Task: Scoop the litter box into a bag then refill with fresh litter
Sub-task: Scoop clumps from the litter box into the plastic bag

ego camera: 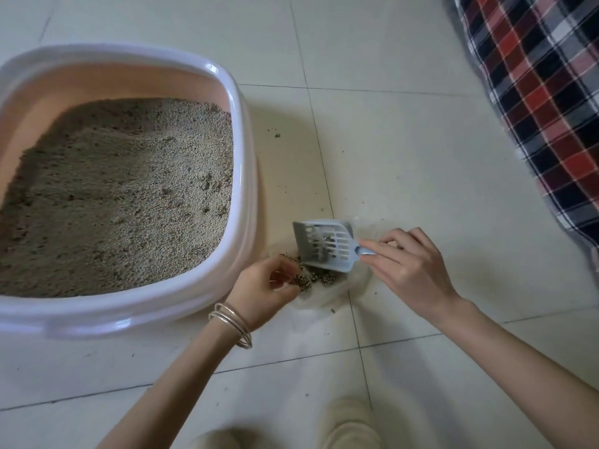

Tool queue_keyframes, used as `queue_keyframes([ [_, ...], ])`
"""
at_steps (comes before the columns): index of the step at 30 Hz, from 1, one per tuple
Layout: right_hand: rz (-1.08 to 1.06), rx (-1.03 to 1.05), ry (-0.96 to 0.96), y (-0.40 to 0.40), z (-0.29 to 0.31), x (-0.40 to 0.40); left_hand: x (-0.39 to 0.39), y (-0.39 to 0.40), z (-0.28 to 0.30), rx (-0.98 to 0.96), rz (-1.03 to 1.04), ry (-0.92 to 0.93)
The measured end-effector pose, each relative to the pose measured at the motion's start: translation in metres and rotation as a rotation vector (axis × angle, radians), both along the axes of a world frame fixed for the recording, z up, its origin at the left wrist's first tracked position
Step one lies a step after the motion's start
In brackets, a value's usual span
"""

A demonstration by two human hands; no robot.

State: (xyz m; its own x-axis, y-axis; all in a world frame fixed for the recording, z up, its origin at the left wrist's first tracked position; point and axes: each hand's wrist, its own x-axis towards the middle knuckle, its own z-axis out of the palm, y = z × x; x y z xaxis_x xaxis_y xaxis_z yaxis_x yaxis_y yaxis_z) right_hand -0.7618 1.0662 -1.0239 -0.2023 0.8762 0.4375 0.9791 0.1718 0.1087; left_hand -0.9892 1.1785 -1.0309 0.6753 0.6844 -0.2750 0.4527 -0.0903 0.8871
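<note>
R hand [410,270] tips the scoop [327,244] over a clear bag [327,294] on the floor, L hand [264,288] at the bag's edge.

R fingers [379,246] curl round the pale blue scoop's handle, w/ the slotted head tilted down-left over the bag mouth; a few grains still sit in the slots. Dark clumps [316,279] lie in the bag just under the scoop. L fingers are curled and pinch the bag's rim, next to the clumps; bangles [231,324] on that wrist. Litter box [240,150], white rim and peach inside, sits just left of the bag, holding grey-beige litter [120,189] banked high toward the back-left. Stray grains [277,135] dot the tile floor [405,140] near the box. Plaid cloth [534,102] lies at far right, well apart.
</note>
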Motion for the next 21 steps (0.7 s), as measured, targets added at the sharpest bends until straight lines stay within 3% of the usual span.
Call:
queue_keyframes([
  [14, 0.133, 0.014, -0.077, -0.004, 0.015, 0.005, -0.003, 0.004, 0.000, -0.026, 0.008, -0.017],
  [18, 0.080, -0.014, 0.003, -0.005, 0.018, 0.010, -0.004, 0.006, 0.005, -0.016, 0.012, -0.062],
  [21, -0.013, 0.023, 0.190, -0.002, 0.030, 0.012, -0.007, 0.007, 0.018, -0.021, 0.037, -0.134],
])
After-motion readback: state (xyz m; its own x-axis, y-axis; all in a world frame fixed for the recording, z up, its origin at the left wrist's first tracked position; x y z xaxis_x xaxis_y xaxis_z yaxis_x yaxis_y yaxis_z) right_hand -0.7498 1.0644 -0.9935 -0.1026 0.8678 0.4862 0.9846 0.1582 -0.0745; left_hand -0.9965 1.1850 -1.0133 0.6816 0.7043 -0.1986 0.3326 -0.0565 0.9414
